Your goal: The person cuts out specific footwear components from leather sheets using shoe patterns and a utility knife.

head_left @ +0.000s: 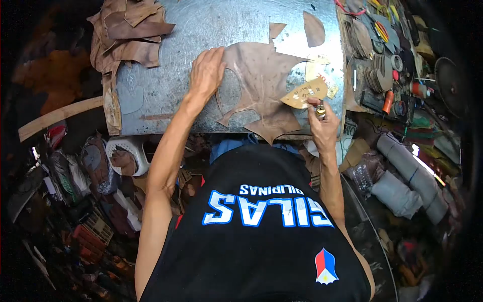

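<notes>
My left hand (207,73) lies flat, fingers stretched out, at the upper left edge of a brown leather piece (259,75) with curved cut-outs. This leather rests on the metal-topped table (201,25), and its lower tip reaches the near edge. To the right, my right hand (324,121) has its fingers closed round a small dark tool with a metal part (320,109). A tan template (305,94) with handwriting touches those fingertips and overlaps the leather's right side. Whether the fingers also grip the template is hard to tell.
Leather scraps (136,30) are piled at the table's upper left. Small leather pieces (314,30) lie at the upper right. Tools, a tape roll (397,62) and an orange-handled item (388,102) crowd the right side. A white plastic stool (143,157) stands below left.
</notes>
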{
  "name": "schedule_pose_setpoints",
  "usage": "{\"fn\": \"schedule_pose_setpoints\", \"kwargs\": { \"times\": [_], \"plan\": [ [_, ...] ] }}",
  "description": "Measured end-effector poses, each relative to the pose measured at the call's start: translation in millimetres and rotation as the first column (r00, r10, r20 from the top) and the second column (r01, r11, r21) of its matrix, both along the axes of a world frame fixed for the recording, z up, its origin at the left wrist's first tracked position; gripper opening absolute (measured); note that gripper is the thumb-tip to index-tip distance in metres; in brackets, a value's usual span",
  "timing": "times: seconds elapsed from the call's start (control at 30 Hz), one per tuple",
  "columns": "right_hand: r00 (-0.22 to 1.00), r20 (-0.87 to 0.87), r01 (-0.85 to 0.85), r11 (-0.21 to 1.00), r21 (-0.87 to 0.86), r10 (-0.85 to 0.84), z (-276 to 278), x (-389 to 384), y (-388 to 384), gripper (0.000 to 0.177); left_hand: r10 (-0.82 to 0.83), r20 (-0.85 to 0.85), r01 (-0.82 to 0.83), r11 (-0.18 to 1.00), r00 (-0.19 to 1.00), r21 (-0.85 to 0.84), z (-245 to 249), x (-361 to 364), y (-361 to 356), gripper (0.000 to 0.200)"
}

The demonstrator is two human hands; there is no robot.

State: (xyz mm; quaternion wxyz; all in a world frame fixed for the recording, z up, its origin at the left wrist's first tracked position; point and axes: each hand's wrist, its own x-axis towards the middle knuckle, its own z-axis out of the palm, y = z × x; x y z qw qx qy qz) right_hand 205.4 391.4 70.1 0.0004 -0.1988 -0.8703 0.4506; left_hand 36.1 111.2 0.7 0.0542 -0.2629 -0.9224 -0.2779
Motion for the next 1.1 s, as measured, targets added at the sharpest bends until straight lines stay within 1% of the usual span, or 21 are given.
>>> {"fn": "schedule_pose_setpoints", "kwargs": {
  "times": [0.03, 0.07, 0.1, 0.17, 0.3, 0.33, 0.43, 0.47, 0.5, 0.53, 0.6, 0.67, 0.7, 0.73, 0.8, 0.83, 0.87, 0.9, 0.93, 1.0, 1.1],
  "plan": [
    [0.992, -0.122, 0.017, 0.998, 0.06, -0.01, 2.4, -4.2, -2.8, 0.017, 0.032, 0.05, -0.029, 0.998, 0.998, -0.062, 5.9, 0.6, 7.7, 0.039],
    [0.993, -0.114, 0.015, 0.998, 0.066, -0.008, 9.2, -6.7, -3.9, 0.017, 0.064, 0.097, -0.052, 0.991, 0.993, -0.126, 11.1, 0.3, 14.0, 0.042],
    [0.991, -0.137, 0.019, 0.989, 0.145, 0.001, 17.5, -8.6, -4.4, 0.017, 0.064, 0.106, -0.051, 0.991, 0.992, -0.122, 14.0, -1.6, 18.9, 0.042],
    [0.985, -0.173, 0.022, 0.961, 0.277, 0.028, 16.9, -7.2, 0.9, 0.018, 0.122, 0.187, -0.066, 0.957, 0.975, -0.281, 15.1, -11.0, 26.8, 0.045],
    [0.992, -0.129, 0.051, 0.935, 0.35, -0.006, 16.5, -1.2, 10.5, 0.018, 0.121, 0.286, -0.03, 0.953, 0.951, -0.302, 5.3, -39.8, 27.0, 0.04],
    [0.989, -0.149, 0.072, 0.93, 0.361, -0.019, 14.5, 1.2, 13.6, 0.018, 0.116, 0.288, -0.025, 0.954, 0.951, -0.3, 5.3, -42.2, 25.4, 0.04],
    [0.989, -0.148, 0.081, 0.907, 0.413, -0.021, 17.3, 3.5, 21.4, 0.018, 0.121, 0.646, -0.071, 0.992, 0.753, -0.103, 17.0, -50.5, 25.3, 0.032],
    [0.992, -0.124, 0.062, 0.891, 0.45, -0.006, 18.7, 4.2, 23.5, 0.018, 0.116, 0.647, -0.066, 0.993, 0.753, -0.101, 12.7, -51.2, 23.6, 0.032],
    [0.992, -0.123, 0.065, 0.89, 0.451, -0.01, 17.8, 5.1, 25.8, 0.018, 0.056, 0.601, -0.054, 0.998, 0.797, -0.02, 7.4, -51.4, 20.9, 0.032],
    [0.988, -0.156, 0.072, 0.9, 0.43, -0.005, 15.1, 5.8, 28.0, 0.018, 0.002, 0.547, -0.041, 0.997, 0.837, 0.058, 2.0, -52.5, 18.8, 0.032],
    [0.982, -0.186, 0.067, 0.912, 0.405, 0.011, 8.7, 6.7, 31.0, 0.018, -0.027, 0.522, -0.021, 0.996, 0.852, 0.087, -3.2, -59.3, 18.3, 0.033],
    [0.972, -0.069, 0.23, 0.967, 0.106, -0.223, 2.7, 10.6, 32.2, 0.019, -0.129, 0.507, 0.088, 0.991, 0.852, 0.104, -2.3, -73.5, 18.4, 0.031],
    [0.972, -0.047, 0.236, 0.965, 0.118, -0.232, 0.3, 11.8, 33.3, 0.021, -0.181, 0.517, 0.156, 0.983, 0.837, 0.093, 1.2, -85.9, 19.4, 0.029],
    [0.975, -0.044, 0.221, 0.968, 0.12, -0.217, -2.7, 12.7, 34.6, 0.021, -0.263, 0.385, 0.252, 0.964, 0.885, 0.079, -15.7, -103.6, 17.6, 0.031],
    [0.966, -0.067, 0.255, 0.962, 0.103, -0.249, -7.1, 12.0, 36.1, 0.022, -0.392, 0.335, 0.417, 0.909, 0.857, -0.001, -21.9, -137.4, 18.6, 0.033],
    [0.97, -0.08, 0.23, 0.973, 0.02, -0.228, -5.4, 8.9, 34.5, 0.024, -0.373, 0.34, 0.398, 0.918, 0.863, -0.002, -18.1, -144.0, 19.7, 0.033],
    [0.975, -0.074, 0.209, 0.978, 0.017, -0.208, -6.0, 9.0, 34.7, 0.024, -0.452, 0.369, 0.504, 0.862, 0.812, -0.053, -15.0, -149.4, 24.2, 0.031],
    [0.969, -0.012, 0.242, 0.963, -0.118, -0.245, -7.1, 9.9, 36.0, 0.026, -0.523, 0.403, 0.604, 0.791, 0.751, -0.1, -10.8, -150.8, 29.9, 0.03],
    [0.959, 0.059, 0.283, 0.927, -0.247, -0.277, -6.2, 7.6, 34.5, 0.028, -0.481, 0.545, 0.62, 0.779, 0.687, -0.092, -6.8, -143.2, 37.8, 0.033],
    [0.951, 0.069, 0.307, 0.908, -0.283, -0.301, -5.4, 1.9, 23.2, 0.028, -0.523, 0.511, 0.662, 0.739, 0.682, -0.127, -9.0, -119.3, 49.2, 0.034],
    [0.949, 0.116, 0.316, 0.868, -0.383, -0.294, -4.7, -7.1, 11.0, 0.029, -0.421, 0.528, 0.574, 0.802, 0.738, -0.163, 0.7, -86.5, 55.8, 0.038]
  ]
}}
